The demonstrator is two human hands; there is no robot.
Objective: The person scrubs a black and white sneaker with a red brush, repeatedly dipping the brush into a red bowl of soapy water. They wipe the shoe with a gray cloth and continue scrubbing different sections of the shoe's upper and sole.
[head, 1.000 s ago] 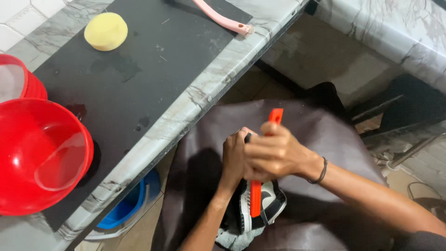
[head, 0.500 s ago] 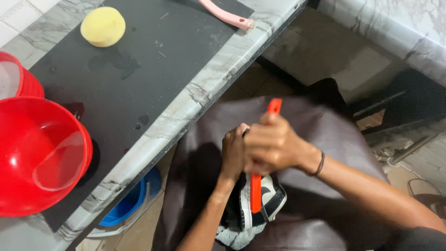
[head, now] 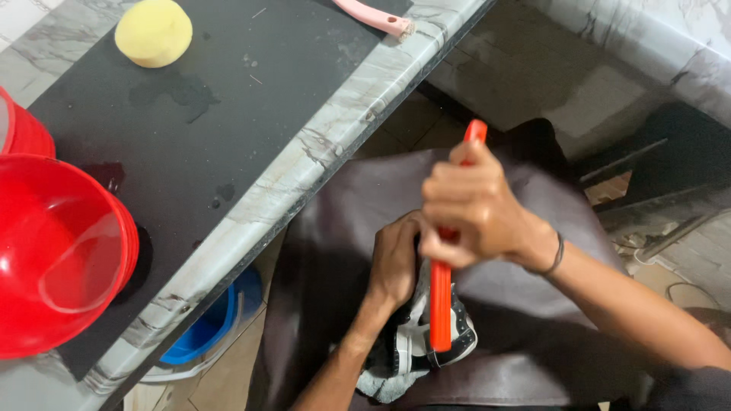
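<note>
Marble-edged bench [head: 358,129] beside a dark apron, sneaker [head: 415,346] gripped by left hand [head: 396,262], orange brush [head: 442,301] clenched in right hand [head: 468,209].

Left hand [head: 396,262]: fingers curled, palm down, forearm running up from below.
Right hand [head: 468,209]: clenched fist, banded wrist, forearm entering from lower right.

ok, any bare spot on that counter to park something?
Yes: the black mat is bare between the yellow sponge, pink handle and red bowl. Crowded at the lap: both hands on the shoe and orange tool.
</note>
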